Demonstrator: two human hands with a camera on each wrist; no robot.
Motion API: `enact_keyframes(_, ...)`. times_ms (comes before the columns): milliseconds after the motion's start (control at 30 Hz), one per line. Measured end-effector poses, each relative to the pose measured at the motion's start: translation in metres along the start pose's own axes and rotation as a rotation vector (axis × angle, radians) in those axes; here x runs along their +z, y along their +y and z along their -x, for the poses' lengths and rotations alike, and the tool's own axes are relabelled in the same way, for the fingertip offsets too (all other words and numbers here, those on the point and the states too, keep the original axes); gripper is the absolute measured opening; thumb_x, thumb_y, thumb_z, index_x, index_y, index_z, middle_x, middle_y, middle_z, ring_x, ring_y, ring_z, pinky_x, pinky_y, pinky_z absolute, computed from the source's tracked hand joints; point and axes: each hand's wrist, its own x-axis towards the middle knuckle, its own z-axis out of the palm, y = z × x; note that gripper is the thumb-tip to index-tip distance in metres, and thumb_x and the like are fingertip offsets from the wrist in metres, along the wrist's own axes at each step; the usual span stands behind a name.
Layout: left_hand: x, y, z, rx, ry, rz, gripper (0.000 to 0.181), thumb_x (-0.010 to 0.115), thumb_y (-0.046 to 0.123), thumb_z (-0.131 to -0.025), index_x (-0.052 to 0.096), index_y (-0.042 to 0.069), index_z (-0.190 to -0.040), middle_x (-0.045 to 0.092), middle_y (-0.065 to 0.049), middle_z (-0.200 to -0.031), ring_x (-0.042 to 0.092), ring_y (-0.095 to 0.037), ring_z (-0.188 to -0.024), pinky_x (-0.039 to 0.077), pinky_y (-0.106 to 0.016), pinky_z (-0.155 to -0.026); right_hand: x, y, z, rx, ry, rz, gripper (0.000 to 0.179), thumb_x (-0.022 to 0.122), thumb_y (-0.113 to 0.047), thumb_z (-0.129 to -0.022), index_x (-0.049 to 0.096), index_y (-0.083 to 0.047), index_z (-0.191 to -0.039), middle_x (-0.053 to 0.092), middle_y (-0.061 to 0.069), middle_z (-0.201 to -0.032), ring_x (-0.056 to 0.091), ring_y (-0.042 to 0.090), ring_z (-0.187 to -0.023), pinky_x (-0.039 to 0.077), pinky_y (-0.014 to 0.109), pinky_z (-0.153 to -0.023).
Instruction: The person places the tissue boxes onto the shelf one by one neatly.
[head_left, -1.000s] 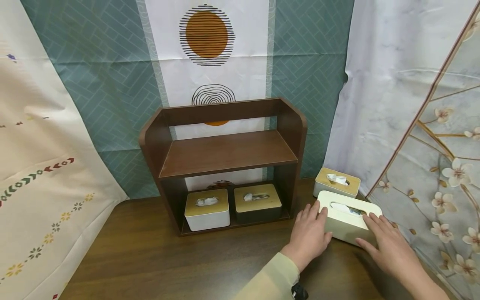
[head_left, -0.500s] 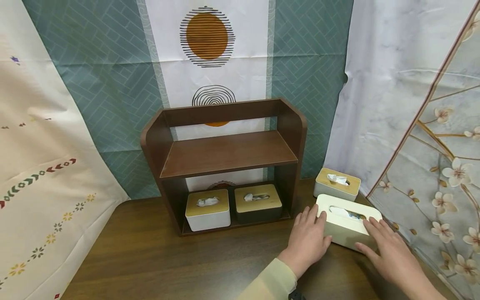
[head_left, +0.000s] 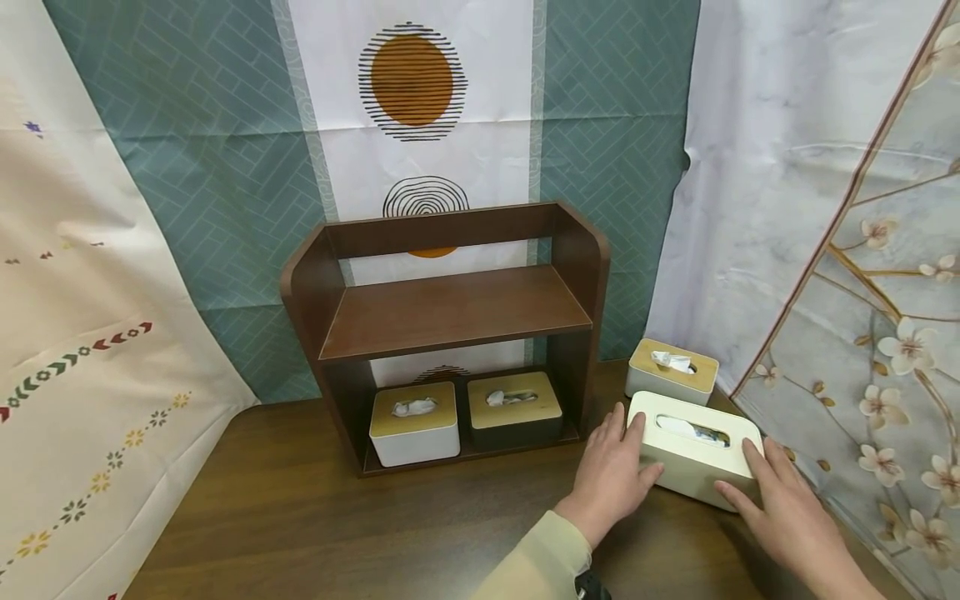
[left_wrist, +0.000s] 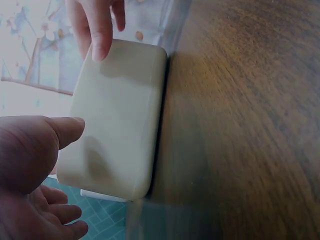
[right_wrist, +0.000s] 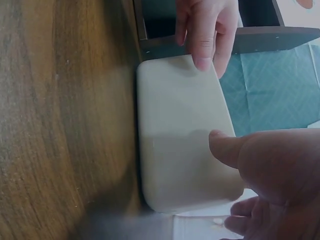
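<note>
A cream tissue box [head_left: 690, 477] with an oval slot stands on the wooden table at the right in the head view. My left hand [head_left: 609, 479] holds its left end, fingers at the upper edge and thumb toward the front face. At the opposite end my right hand [head_left: 789, 510] holds it the same way. In the left wrist view the broad front face of the box [left_wrist: 120, 115] shows, my left thumb [left_wrist: 70, 131] at its edge. The right wrist view has my right thumb [right_wrist: 223, 145] against that face; the back of the box is hidden.
Just behind stands a white tissue box with a wooden lid [head_left: 672, 372]. To the left, a brown two-tier shelf [head_left: 457, 312] has a white tissue box [head_left: 415, 442] and a dark green one [head_left: 516, 425] on its lower level. Patterned cloth [head_left: 810, 167] hangs around the table.
The cream tissue box has shifted slightly toward the person, both hands moving with it at its ends. The head view has tilted a little. The other boxes stay put.
</note>
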Motion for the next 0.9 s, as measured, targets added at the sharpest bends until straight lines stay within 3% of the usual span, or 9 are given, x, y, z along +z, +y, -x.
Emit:
enact_keyframes(300, 0.0038, -0.0022, -0.0023, -0.013, -0.027, 0.04, 0.073, 0.071, 0.05, -0.108, 0.048, 0.016, -0.168, 0.051, -0.01, -0.168, 0.05, -0.023, -0.154, 0.042, -0.035, -0.123, 0.0021, 0.0038, -0.0013, 0.057, -0.095, -0.041, 0.097, 0.056, -0.053, -0.115, 0.012, 0.014, -0.169, 0.017, 0.056, -0.16, 0.024, 0.076, -0.145, 0.032, 0.088, -0.105)
enact_keyframes(533, 0.0061, -0.0019, -0.0025, -0.022, 0.004, 0.072, 0.073, 0.075, 0.047, -0.106, 0.05, 0.015, -0.167, 0.055, -0.009, -0.164, 0.062, -0.021, -0.141, 0.051, -0.033, -0.114, 0.0014, -0.0023, -0.0005, 0.072, -0.096, -0.066, 0.098, 0.054, -0.054, -0.115, 0.007, 0.014, -0.169, 0.014, 0.056, -0.161, 0.026, 0.077, -0.142, 0.034, 0.087, -0.104)
enact_keyframes(900, 0.0035, 0.0017, -0.0003, -0.023, 0.046, 0.046, 0.065, 0.077, 0.045, -0.105, 0.058, 0.018, -0.161, 0.064, -0.004, -0.155, 0.071, -0.017, -0.126, 0.057, -0.03, -0.103, -0.002, -0.0042, 0.0004, 0.133, -0.112, -0.098, 0.101, 0.051, -0.06, -0.114, 0.012, 0.016, -0.167, 0.017, 0.055, -0.161, 0.025, 0.076, -0.143, 0.032, 0.086, -0.106)
